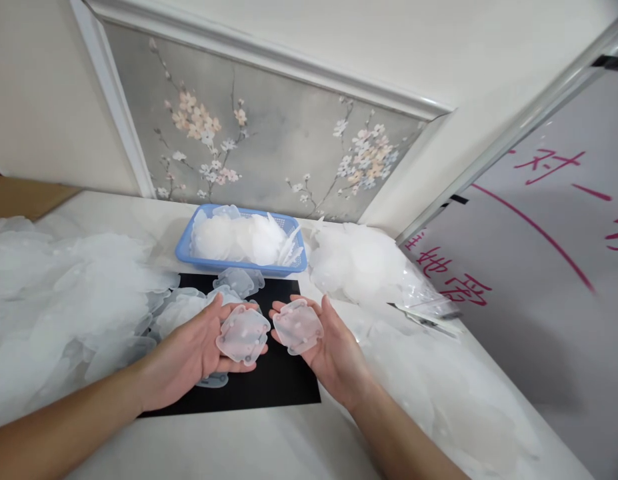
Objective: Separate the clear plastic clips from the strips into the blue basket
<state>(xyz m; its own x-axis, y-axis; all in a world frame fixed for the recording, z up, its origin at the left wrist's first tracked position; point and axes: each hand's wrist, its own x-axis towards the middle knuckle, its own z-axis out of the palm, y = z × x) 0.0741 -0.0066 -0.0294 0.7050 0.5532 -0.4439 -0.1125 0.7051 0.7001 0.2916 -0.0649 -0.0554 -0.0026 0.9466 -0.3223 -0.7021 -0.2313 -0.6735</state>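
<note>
**Two translucent discs, one in each hand, over a black mat**

The left hand [199,350] lies palm up, fingers loosely curled, with a translucent plastic disc [243,335] resting on its fingers and the thumb lying along the disc's upper edge. The disc is frosted white, with a wavy outline and small raised studs on its face. The right hand [325,347] is also palm up and half open, cradling a second disc [297,325] of the same kind between thumb and fingers. The two discs sit just beside each other, their near edges almost touching, though whether they actually meet cannot be told.

Both hands hover above a black mat [269,393] that lies flat on the white table [239,447]. More loose discs [239,280] lie on the mat's far left part, just beyond the left hand, and another one peeks out under the left hand.

Behind the mat stands a blue basket [185,248], filled with more of the same pale pieces. To the left of the mat a large heap of discs [63,300] spreads across the table. To the right of the basket is another pile [359,263], partly in a clear plastic bag [429,300], and further pieces lie along the table's right side.

A floral wall panel [269,147] rises behind the basket, and a whiteboard with red writing [539,227] leans at the right.
</note>
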